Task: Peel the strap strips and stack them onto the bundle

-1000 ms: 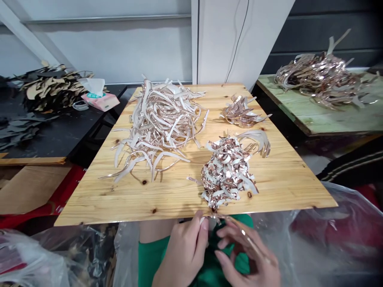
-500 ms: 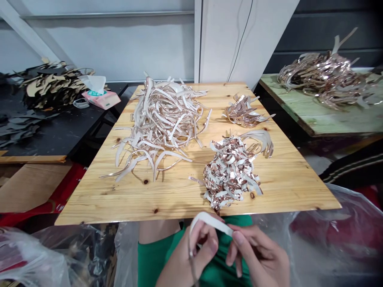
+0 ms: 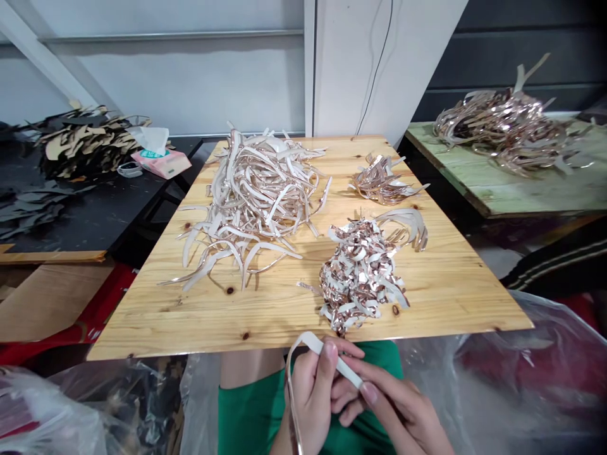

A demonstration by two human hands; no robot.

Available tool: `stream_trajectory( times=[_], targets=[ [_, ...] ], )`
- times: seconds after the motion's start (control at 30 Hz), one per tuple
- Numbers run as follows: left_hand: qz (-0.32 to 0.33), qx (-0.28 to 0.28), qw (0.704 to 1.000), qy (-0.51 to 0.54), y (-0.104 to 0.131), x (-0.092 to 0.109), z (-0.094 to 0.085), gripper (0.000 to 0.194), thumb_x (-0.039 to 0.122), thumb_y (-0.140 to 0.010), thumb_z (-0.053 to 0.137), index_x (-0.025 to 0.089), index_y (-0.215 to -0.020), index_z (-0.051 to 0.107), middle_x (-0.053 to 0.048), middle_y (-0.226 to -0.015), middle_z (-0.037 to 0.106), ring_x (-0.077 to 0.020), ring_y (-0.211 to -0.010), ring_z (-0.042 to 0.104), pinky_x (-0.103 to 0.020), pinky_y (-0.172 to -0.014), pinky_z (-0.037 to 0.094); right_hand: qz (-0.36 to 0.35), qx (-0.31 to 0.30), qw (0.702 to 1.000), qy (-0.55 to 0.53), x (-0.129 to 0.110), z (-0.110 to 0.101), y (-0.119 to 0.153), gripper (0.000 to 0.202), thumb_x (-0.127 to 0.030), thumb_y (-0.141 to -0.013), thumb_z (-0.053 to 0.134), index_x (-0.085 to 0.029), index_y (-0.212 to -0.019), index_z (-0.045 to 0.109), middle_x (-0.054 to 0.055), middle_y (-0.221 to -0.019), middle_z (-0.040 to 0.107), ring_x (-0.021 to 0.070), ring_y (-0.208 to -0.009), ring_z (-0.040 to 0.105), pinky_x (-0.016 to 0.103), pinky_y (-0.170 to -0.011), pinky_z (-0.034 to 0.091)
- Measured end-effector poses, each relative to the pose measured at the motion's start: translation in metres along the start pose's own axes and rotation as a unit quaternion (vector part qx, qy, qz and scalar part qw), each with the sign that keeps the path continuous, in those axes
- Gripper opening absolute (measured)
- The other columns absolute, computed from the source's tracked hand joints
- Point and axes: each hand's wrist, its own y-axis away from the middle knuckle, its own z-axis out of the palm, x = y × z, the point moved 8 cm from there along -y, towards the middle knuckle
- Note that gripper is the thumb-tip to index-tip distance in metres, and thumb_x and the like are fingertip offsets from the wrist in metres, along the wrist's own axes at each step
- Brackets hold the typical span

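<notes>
**Two hands on one strip, four heaps beyond**

Two hands met below the near edge of the board. The left hand (image 3: 310, 392) was closed on a pale strip (image 3: 313, 346), thumb over fingers, and the right hand (image 3: 396, 411) pinched the same strip's other end between thumb and forefinger. The strip arched up between them, and its long tail hung down past the left wrist over the green garment (image 3: 241, 411).

Risks, as judged: the hanging tail could snag on the clear plastic bag (image 3: 545, 379) just right of the right hand, or slip from so light a pinch. A forward reach could also scatter the nearest heap, which sat right at the board's edge.

Count, outward from the hands: one strip held; one wooden board (image 3: 190, 322); one heap of short rose-gold cuttings (image 3: 360, 275) just ahead of the hands; one small fan of curved pieces (image 3: 408, 224) touching that heap's far side; one large heap of long pale strips (image 3: 256, 196) ahead and left; one small shiny heap (image 3: 384, 180) farther ahead; one more heap (image 3: 507, 126) on the green table, far right; one tissue pack (image 3: 161, 161), far left.
</notes>
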Motion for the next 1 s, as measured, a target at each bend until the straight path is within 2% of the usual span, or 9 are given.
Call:
stream_trajectory(
  times=[0.13, 0.27, 0.33, 0.47, 0.6, 0.7, 0.8, 1.0],
  targets=[
    [0.008, -0.003, 1.000, -0.023, 0.001, 0.001, -0.002, 0.060, 0.068, -0.098, 0.045, 0.015, -0.097, 0.074, 0.004, -0.055, 0.035, -0.0089, -0.047, 0.033, -0.021, -0.043, 0.030, 0.003, -0.017, 1.000, 0.015, -0.005, 0.003, 0.002, 0.043, -0.023, -0.106, 0.052, -0.046, -0.140, 0.064, 0.001, -0.108, 0.082, 0.0183, -0.086, 0.081, 0.029, -0.083, 0.066],
    [0.037, 0.038, 0.995, -0.090, 0.007, 0.013, -0.006, 0.059, 0.068, -0.097, 0.044, 0.017, -0.096, 0.075, -0.004, -0.066, 0.054, -0.0140, -0.059, 0.048, -0.024, -0.050, 0.040, -0.010, -0.015, 0.999, 0.032, -0.012, 0.000, 0.002, 0.044, -0.025, -0.106, 0.052, -0.048, -0.141, 0.062, -0.001, -0.108, 0.082, 0.0179, -0.087, 0.080, 0.027, -0.082, 0.066],
    [0.046, 0.035, 0.995, -0.082, 0.009, 0.018, -0.004, 0.058, 0.068, -0.098, 0.044, 0.018, -0.098, 0.075, -0.003, -0.063, 0.051, -0.0149, -0.058, 0.048, -0.025, -0.052, 0.042, -0.030, -0.005, 0.999, 0.042, -0.018, -0.003, 0.001, 0.045, -0.024, -0.105, 0.054, -0.049, -0.142, 0.061, -0.002, -0.106, 0.082, 0.0170, -0.084, 0.080, 0.025, -0.080, 0.066],
    [0.050, 0.005, 0.999, -0.005, 0.009, 0.016, 0.003, 0.054, 0.066, -0.098, 0.047, 0.019, -0.100, 0.073, 0.004, -0.056, 0.034, -0.0119, -0.049, 0.038, -0.026, -0.049, 0.041, -0.070, 0.002, 0.993, 0.095, -0.026, -0.004, -0.003, 0.047, -0.019, -0.103, 0.055, -0.047, -0.140, 0.064, -0.002, -0.095, 0.083, 0.0165, -0.076, 0.079, 0.024, -0.075, 0.066],
    [0.027, 0.008, 0.998, 0.049, 0.006, 0.007, 0.001, 0.053, 0.065, -0.098, 0.048, 0.016, -0.101, 0.070, 0.006, -0.055, 0.029, -0.0101, -0.048, 0.032, -0.023, -0.045, 0.036, -0.088, -0.019, 0.984, 0.151, -0.033, 0.002, -0.005, 0.047, -0.020, -0.104, 0.054, -0.041, -0.144, 0.060, 0.001, -0.106, 0.082, 0.0187, -0.082, 0.081, 0.026, -0.077, 0.067],
    [0.020, 0.019, 0.999, 0.036, 0.005, 0.004, -0.001, 0.056, 0.066, -0.097, 0.048, 0.014, -0.101, 0.069, 0.007, -0.056, 0.029, -0.0089, -0.049, 0.029, -0.021, -0.044, 0.033, -0.109, -0.019, 0.974, 0.196, -0.038, 0.004, -0.004, 0.056, -0.014, -0.101, 0.058, -0.039, -0.150, 0.054, 0.001, -0.118, 0.080, 0.0171, -0.091, 0.081, 0.020, -0.083, 0.063],
    [0.016, 0.021, 1.000, 0.017, 0.006, 0.005, -0.002, 0.061, 0.070, -0.096, 0.048, 0.013, -0.102, 0.070, 0.006, -0.056, 0.032, -0.0088, -0.049, 0.029, -0.020, -0.043, 0.032, -0.121, -0.023, 0.971, 0.203, -0.038, 0.005, -0.002, 0.065, -0.007, -0.097, 0.059, -0.040, -0.153, 0.051, -0.001, -0.121, 0.079, 0.0137, -0.090, 0.080, 0.015, -0.085, 0.060],
    [0.059, 0.073, 0.993, -0.074, 0.010, 0.023, -0.014, 0.060, 0.068, -0.096, 0.047, 0.015, -0.104, 0.073, 0.002, -0.057, 0.044, -0.0127, -0.052, 0.041, -0.023, -0.047, 0.038, -0.091, -0.048, 0.987, 0.120, -0.027, 0.011, -0.002, 0.063, -0.008, -0.100, 0.055, -0.041, -0.153, 0.050, 0.001, -0.123, 0.078, 0.0162, -0.091, 0.080, 0.022, -0.086, 0.063]
  ],
)
